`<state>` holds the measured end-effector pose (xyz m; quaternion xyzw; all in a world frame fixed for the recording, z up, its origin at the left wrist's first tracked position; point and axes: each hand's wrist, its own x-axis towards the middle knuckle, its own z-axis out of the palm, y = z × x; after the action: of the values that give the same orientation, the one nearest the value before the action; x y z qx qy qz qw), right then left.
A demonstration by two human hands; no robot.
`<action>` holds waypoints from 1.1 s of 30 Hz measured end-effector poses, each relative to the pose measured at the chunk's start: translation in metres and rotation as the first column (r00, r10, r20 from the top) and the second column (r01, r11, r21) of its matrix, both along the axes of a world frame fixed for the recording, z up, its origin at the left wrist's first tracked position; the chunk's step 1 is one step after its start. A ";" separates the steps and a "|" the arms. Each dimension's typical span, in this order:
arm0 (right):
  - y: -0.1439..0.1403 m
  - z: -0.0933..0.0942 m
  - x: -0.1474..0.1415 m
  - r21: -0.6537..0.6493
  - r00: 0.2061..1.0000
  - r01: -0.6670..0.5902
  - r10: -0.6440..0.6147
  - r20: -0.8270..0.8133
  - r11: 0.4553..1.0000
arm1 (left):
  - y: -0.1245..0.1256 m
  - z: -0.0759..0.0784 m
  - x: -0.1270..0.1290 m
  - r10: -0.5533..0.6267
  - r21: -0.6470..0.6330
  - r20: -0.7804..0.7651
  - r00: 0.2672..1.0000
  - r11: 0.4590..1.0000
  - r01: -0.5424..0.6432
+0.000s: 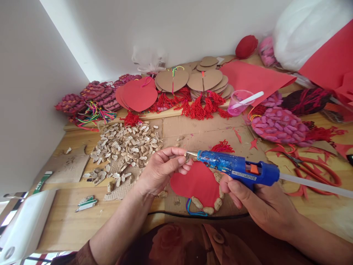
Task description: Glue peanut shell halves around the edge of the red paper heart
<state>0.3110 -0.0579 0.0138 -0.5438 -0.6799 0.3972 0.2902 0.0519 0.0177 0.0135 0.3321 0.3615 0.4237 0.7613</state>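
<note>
A blue hot glue gun [223, 163] is gripped in my right hand [261, 206], with a long clear glue stick [309, 183] out of its back end. Its metal nozzle meets a small peanut shell [188, 158] pinched in my left hand [162, 169]. Under the gun lies a red heart-shaped piece [194, 182], partly hidden. Several peanut shells [218, 204] line its right and lower edge. A blue cord loop [194, 209] sticks out at its near side, and a red tassel [223, 146] lies at its far side.
Loose peanut shells [129, 143] are heaped to the left on cardboard. Red-handled scissors [317, 169] lie at the right among red scraps. Cardboard hearts [172, 80], red hearts [139, 94] and a pink cup [239, 105] stand along the back. A black cable [176, 214] crosses the front.
</note>
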 end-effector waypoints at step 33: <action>0.004 0.010 -0.003 -0.014 1.000 -0.010 0.010 -0.024 1.000 | -0.001 0.004 -0.001 0.008 0.006 -0.022 1.000 1.000 -0.007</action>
<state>0.3079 -0.0540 0.0238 -0.5376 -0.6763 0.4100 0.2925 0.0504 0.0169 0.0171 0.3376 0.3698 0.4240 0.7547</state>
